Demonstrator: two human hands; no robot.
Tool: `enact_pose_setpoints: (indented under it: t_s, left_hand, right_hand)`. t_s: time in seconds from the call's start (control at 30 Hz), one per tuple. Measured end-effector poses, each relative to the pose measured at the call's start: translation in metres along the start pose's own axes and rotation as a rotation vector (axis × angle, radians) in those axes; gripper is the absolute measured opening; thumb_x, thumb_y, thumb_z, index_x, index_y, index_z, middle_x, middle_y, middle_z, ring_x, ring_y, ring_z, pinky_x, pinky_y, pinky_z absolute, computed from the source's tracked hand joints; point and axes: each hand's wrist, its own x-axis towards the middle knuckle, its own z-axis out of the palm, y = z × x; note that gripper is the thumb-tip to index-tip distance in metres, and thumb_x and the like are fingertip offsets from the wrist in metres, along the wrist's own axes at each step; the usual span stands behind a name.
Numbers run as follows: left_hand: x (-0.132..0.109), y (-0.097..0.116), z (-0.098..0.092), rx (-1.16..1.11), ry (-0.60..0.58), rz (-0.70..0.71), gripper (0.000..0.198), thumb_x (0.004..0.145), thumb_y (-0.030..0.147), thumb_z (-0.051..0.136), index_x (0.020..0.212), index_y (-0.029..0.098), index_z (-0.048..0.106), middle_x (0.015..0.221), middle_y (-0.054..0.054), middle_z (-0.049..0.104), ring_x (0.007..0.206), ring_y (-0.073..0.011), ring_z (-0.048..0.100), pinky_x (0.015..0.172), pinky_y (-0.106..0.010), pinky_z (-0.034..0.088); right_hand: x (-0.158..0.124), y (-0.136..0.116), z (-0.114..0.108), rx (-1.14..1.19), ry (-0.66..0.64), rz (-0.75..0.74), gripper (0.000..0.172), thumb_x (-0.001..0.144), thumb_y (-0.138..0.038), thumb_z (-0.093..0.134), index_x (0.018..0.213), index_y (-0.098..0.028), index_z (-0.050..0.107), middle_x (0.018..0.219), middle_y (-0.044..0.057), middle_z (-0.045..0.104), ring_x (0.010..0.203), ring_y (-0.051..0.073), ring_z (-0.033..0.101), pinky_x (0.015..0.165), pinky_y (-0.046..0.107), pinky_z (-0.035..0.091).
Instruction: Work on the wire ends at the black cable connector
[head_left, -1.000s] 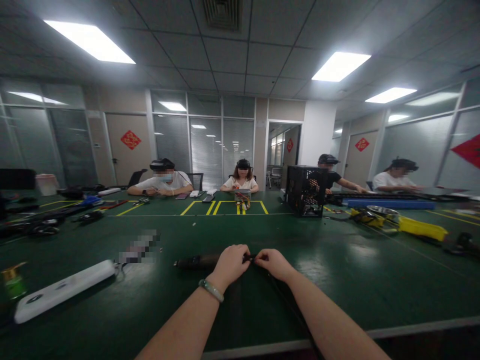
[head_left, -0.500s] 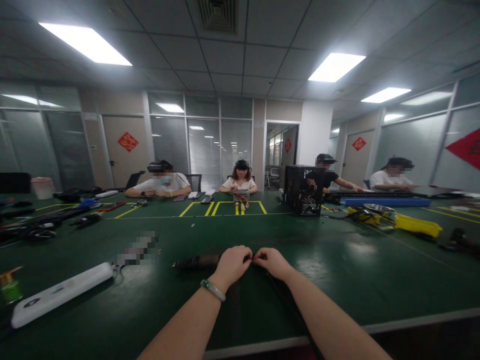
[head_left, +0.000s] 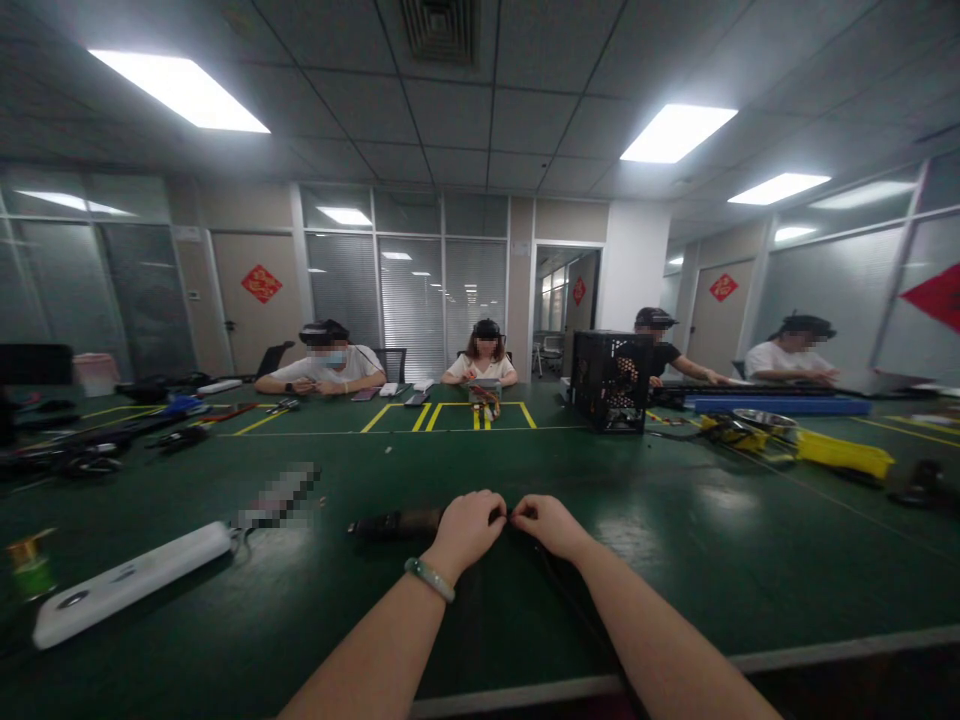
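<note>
My left hand [head_left: 469, 528] is closed around the right end of a dark cylindrical tool [head_left: 390, 523] that lies on the green table [head_left: 712, 560]. A pale bracelet [head_left: 430, 579] circles that wrist. My right hand [head_left: 546, 522] pinches a thin black cable [head_left: 564, 590] right beside my left fingertips. The two hands almost touch. The cable trails back along my right forearm toward the table's near edge. What joins tool and cable is hidden by my fingers.
A white power strip [head_left: 127, 583] lies to the left, with a small green bottle [head_left: 30, 565] beyond it. A black mesh crate [head_left: 611, 381] stands mid-table. Yellow trays [head_left: 844, 454] and tools lie to the right. Several people sit along the far side.
My hands stay together at the tool's end with only slight finger shifts. The view has swayed a little.
</note>
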Motion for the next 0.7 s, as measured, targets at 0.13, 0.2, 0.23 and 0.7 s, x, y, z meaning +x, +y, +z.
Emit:
enact_pose_setpoints:
  t_s: [0.13,0.2,0.23,0.7]
  left_hand:
    - [-0.0003,-0.0005,0.0017,0.004,0.002,-0.015,0.016,0.085,0.031,0.048,0.092,0.023,0.061,0.097,-0.003,0.061,0.094,-0.0180,0.055,0.084,-0.030,0.039]
    - [-0.0010,-0.0008,0.0016,-0.004,-0.008,-0.014,0.016,0.085,0.031,0.049,0.094,0.023,0.060,0.098,-0.003,0.061,0.095,-0.0183,0.055,0.085,-0.031,0.039]
    - [-0.0014,-0.0011,0.0012,-0.011,-0.009,-0.008,0.017,0.084,0.031,0.051,0.096,0.023,0.060,0.099,-0.003,0.061,0.096,-0.0183,0.055,0.086,-0.031,0.039]
    - [-0.0030,-0.0023,-0.0014,-0.032,-0.007,0.001,0.014,0.083,0.027,0.052,0.093,0.021,0.060,0.099,-0.003,0.060,0.094,-0.0180,0.054,0.086,-0.032,0.041]
  right_hand:
    - [0.0013,0.0016,0.0034,0.000,0.010,0.005,0.016,0.078,-0.029,0.060,0.083,-0.017,0.067,0.078,0.002,0.068,0.071,0.015,0.060,0.066,0.024,0.045]
    - [0.0013,0.0018,0.0034,0.000,-0.002,0.003,0.015,0.078,-0.029,0.060,0.083,-0.017,0.068,0.079,0.002,0.068,0.073,0.015,0.060,0.067,0.024,0.045]
    - [0.0013,0.0019,0.0031,-0.001,-0.008,0.002,0.015,0.078,-0.029,0.060,0.083,-0.017,0.068,0.079,0.002,0.068,0.073,0.015,0.060,0.067,0.024,0.045]
    - [-0.0010,-0.0009,-0.0016,-0.015,-0.021,0.010,0.014,0.079,-0.028,0.060,0.085,-0.018,0.068,0.081,0.001,0.068,0.074,0.016,0.060,0.067,0.025,0.045]
